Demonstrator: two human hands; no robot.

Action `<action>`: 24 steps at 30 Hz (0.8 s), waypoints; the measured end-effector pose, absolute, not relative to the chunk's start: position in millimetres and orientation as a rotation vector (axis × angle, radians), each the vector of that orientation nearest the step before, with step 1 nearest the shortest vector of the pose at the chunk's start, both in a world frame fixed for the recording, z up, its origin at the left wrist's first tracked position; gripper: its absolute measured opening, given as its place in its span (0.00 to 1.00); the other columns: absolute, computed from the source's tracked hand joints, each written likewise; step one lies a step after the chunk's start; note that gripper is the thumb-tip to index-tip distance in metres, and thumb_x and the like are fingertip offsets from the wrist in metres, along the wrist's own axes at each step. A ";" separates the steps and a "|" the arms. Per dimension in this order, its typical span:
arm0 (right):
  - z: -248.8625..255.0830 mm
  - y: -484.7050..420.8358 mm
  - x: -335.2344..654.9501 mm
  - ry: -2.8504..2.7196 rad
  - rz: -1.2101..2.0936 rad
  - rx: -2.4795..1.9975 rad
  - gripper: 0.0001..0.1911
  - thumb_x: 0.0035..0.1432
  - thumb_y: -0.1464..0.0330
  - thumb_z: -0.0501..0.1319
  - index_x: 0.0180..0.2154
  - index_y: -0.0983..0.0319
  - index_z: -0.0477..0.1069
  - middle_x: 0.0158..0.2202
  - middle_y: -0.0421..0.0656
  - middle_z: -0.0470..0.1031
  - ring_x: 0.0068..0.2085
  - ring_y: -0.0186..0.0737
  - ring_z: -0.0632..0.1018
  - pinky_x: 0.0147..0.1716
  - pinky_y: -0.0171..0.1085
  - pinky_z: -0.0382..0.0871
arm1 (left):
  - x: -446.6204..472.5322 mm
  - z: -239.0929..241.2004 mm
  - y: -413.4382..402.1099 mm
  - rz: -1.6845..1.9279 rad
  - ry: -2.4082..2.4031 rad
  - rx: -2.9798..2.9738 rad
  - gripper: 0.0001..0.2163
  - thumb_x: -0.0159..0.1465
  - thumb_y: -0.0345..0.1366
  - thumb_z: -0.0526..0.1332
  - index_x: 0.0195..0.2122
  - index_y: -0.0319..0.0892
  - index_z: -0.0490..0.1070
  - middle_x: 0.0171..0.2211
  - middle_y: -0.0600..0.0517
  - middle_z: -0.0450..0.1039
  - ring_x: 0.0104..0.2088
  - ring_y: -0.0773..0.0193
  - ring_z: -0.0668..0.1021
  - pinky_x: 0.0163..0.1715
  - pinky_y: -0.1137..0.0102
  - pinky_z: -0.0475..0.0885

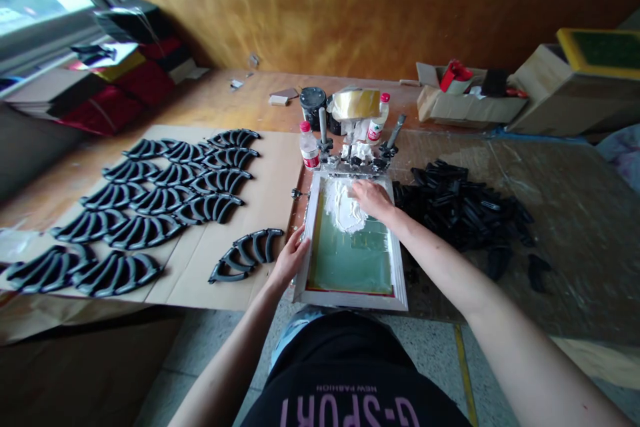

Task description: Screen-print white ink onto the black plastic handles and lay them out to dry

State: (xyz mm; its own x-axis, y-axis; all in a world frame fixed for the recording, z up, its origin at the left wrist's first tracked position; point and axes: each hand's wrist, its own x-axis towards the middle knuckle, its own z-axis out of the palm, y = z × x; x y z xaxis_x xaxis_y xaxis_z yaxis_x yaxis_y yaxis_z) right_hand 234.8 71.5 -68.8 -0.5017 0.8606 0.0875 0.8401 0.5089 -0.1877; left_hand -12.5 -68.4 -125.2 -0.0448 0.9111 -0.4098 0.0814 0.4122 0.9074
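A screen printing frame point(400, 273) with green mesh lies in front of me, hinged to a metal clamp point(353, 167) at its far end. Thick white ink point(345, 210) is spread over the upper part of the mesh. My left hand point(293, 252) grips the frame's left edge, thumb on the rim. At the far end of the mesh, my right hand point(371, 199) is closed in the white ink; whatever it holds is mostly hidden by the fingers.
Rows of black curved, ribbed parts point(165, 197) lie on cardboard to the left, one part point(247, 253) apart from them. A heap of black pieces point(465, 207) lies to the right. Behind stand red-capped bottles point(309, 147), a dark tub point(313, 107) and an open cardboard box point(470, 107).
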 end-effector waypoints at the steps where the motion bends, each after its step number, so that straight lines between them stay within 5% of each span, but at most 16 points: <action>1: -70.5 61.8 239.5 -2.629 0.192 -1.401 0.09 0.59 0.76 0.55 0.39 0.63 0.72 0.39 0.49 0.74 0.42 0.46 0.74 0.41 0.39 0.66 | -12.7 -125.2 -69.0 0.869 1.471 0.938 0.34 0.59 0.52 0.62 0.64 0.42 0.60 0.43 0.47 0.78 0.42 0.57 0.79 0.42 0.66 0.73; 6: -55.5 32.3 259.2 -2.853 0.372 -0.960 0.10 0.55 0.78 0.56 0.35 0.60 0.73 0.36 0.43 0.75 0.40 0.41 0.74 0.36 0.36 0.63 | -10.7 -122.7 -70.5 0.878 1.500 0.917 0.34 0.58 0.53 0.62 0.63 0.43 0.62 0.41 0.47 0.79 0.42 0.57 0.80 0.41 0.66 0.73; 14: -69.0 22.6 247.1 -2.708 0.123 -1.094 0.10 0.57 0.78 0.56 0.37 0.64 0.73 0.37 0.48 0.74 0.43 0.45 0.72 0.39 0.38 0.64 | -11.3 -115.9 -71.2 0.856 1.495 0.920 0.34 0.58 0.53 0.61 0.63 0.41 0.61 0.39 0.48 0.79 0.37 0.59 0.80 0.36 0.69 0.73; 19: -64.8 25.5 249.1 -2.648 0.249 -1.062 0.06 0.59 0.72 0.60 0.39 0.61 0.74 0.36 0.43 0.76 0.39 0.41 0.74 0.38 0.36 0.65 | -10.4 -106.2 -71.6 0.858 1.486 0.905 0.35 0.58 0.53 0.61 0.63 0.40 0.60 0.38 0.47 0.79 0.34 0.60 0.79 0.33 0.70 0.72; 24: -34.8 85.9 248.9 -2.356 0.221 -1.353 0.28 0.56 0.67 0.66 0.58 0.54 0.66 0.45 0.42 0.77 0.41 0.42 0.77 0.39 0.37 0.68 | -13.0 -62.3 -71.3 0.889 1.455 0.945 0.33 0.60 0.55 0.59 0.63 0.44 0.62 0.42 0.48 0.78 0.37 0.60 0.78 0.34 0.70 0.72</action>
State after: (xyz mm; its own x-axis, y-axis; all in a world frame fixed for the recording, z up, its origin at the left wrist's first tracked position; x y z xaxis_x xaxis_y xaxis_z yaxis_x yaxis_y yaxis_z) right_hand 248.9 85.9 -34.8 -0.4427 0.8544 0.2721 0.7888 0.5154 -0.3349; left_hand -13.0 -71.3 -62.3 -0.0482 0.9192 -0.3908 0.0720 0.3935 0.9165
